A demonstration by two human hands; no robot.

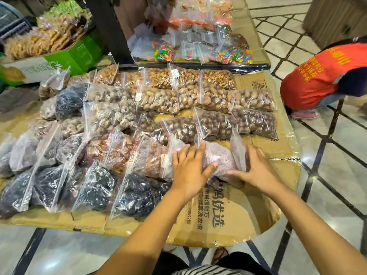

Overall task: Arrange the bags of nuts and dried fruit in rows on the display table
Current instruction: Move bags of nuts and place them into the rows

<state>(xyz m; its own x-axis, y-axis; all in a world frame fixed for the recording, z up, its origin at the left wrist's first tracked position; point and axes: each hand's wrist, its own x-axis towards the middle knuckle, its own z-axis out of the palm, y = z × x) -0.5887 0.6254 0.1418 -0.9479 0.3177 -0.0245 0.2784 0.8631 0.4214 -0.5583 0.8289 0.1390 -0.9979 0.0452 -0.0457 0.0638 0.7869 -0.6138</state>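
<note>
Most bags already lay in rows across the cardboard-covered table. Both hands pressed open-fingered on a bag of pinkish dried fruit at the right end of a near row: left hand flat on top, right hand against its side. The nearest row apparently remained unfinished.

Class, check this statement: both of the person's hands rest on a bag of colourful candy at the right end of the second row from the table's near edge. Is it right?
Not quite. The head view shows the left hand and right hand on a bag of pinkish-brown dried fruit, not candy. The colourful candy bags lie at the far end. The rest holds.
</note>
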